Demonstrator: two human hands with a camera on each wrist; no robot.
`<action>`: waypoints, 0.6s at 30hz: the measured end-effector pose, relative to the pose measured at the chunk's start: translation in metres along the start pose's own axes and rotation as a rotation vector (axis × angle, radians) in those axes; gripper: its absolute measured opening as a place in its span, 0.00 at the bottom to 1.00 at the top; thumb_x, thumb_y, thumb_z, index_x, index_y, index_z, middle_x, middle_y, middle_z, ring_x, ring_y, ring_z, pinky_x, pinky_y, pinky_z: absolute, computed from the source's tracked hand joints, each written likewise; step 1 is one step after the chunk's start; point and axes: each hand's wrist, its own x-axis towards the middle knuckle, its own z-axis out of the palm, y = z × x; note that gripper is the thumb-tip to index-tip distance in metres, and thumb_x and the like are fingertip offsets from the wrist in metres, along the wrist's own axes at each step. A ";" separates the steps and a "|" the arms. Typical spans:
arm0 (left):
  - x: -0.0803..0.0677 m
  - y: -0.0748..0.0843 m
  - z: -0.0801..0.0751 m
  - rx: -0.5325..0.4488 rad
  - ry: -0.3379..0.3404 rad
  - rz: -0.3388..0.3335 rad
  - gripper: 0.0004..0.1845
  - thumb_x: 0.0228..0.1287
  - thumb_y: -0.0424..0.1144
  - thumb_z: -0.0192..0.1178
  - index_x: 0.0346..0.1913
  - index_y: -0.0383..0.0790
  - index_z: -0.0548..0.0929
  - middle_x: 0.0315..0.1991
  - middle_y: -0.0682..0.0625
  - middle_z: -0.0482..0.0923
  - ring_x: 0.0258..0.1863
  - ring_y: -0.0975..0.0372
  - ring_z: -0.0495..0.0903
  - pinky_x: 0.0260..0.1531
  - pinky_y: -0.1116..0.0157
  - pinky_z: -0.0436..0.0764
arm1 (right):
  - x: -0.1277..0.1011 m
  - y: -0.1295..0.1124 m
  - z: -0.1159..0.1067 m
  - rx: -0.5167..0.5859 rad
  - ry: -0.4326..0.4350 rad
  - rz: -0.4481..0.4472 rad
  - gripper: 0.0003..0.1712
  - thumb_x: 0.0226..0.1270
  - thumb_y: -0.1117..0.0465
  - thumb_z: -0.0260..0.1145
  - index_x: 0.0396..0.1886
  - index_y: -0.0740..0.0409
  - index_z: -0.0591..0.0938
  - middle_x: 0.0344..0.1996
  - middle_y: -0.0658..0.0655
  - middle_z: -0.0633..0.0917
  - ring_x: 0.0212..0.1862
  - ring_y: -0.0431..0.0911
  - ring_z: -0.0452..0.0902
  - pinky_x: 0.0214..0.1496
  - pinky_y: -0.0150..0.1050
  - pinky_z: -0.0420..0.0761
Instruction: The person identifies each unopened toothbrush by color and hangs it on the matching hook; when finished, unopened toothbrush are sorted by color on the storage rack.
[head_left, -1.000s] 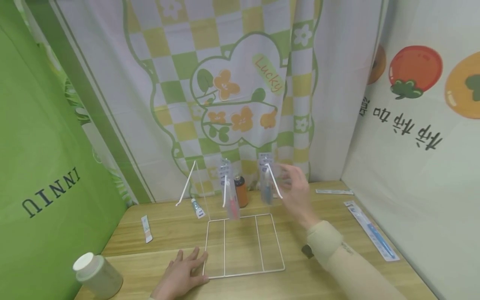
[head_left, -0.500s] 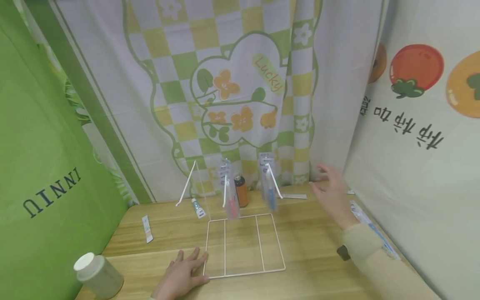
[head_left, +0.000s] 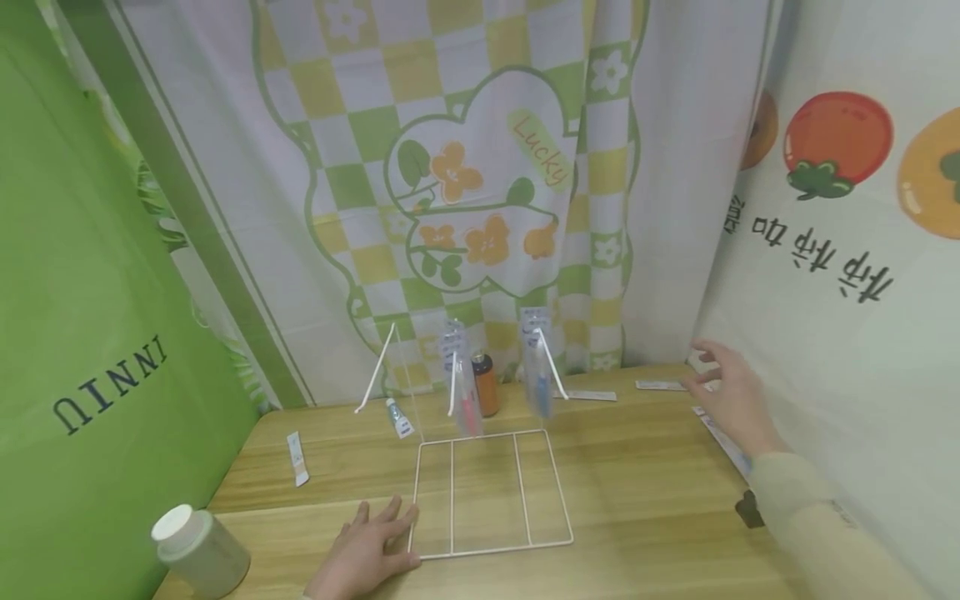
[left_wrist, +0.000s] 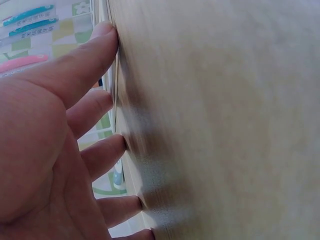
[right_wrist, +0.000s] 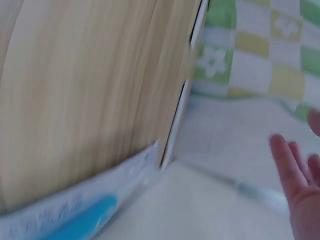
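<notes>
My left hand [head_left: 363, 546] rests with spread fingers on the table, thumb and fingertips at the left base wire of a white wire display rack [head_left: 491, 552]. In the left wrist view, the thumb [left_wrist: 87, 57] lies along the rack's edge. A packaged pink toothbrush [head_left: 468, 408] hangs from the middle hook, and packaged blue toothbrushes [head_left: 542, 392] from the right one; the left hook [head_left: 375, 367] carries nothing. My right hand [head_left: 731, 396] is above the back right of the table, fingers loosely bent and holding nothing. Nearest to it is another packaged blue toothbrush [right_wrist: 85, 212], partly hidden by the arm in the head view.
Thin flat packets [head_left: 660, 385] lie along the back edge. A brown bottle [head_left: 486, 387] stands behind the rack, with a small toothpaste tube [head_left: 400, 418] to its left. Further left are a slim packet [head_left: 297, 458] and a white-capped jar [head_left: 201, 552]. Fabric walls enclose the table.
My right hand has left the pack on the right hook and moved right toward the table's right edge. The blue pack there has swung slightly. My left hand has stayed put.
</notes>
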 end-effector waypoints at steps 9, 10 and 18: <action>0.000 -0.001 0.001 0.004 0.005 0.001 0.43 0.64 0.64 0.72 0.78 0.48 0.77 0.79 0.35 0.67 0.70 0.12 0.54 0.60 0.14 0.56 | -0.008 0.048 -0.020 -0.084 -0.292 0.092 0.33 0.73 0.54 0.75 0.69 0.68 0.78 0.61 0.81 0.79 0.46 0.65 0.87 0.44 0.61 0.89; 0.000 -0.001 0.001 0.005 0.006 0.002 0.43 0.64 0.64 0.72 0.77 0.48 0.77 0.79 0.34 0.67 0.70 0.12 0.54 0.60 0.14 0.56 | -0.009 0.052 -0.022 -0.097 -0.313 0.096 0.32 0.72 0.55 0.75 0.68 0.68 0.79 0.60 0.83 0.79 0.45 0.64 0.88 0.44 0.62 0.89; 0.000 -0.003 0.002 0.006 0.015 0.006 0.43 0.63 0.65 0.72 0.77 0.48 0.78 0.79 0.35 0.68 0.71 0.13 0.54 0.60 0.14 0.56 | -0.017 0.077 -0.030 -0.155 -0.444 0.187 0.32 0.66 0.57 0.77 0.65 0.70 0.82 0.56 0.84 0.81 0.42 0.69 0.87 0.52 0.75 0.80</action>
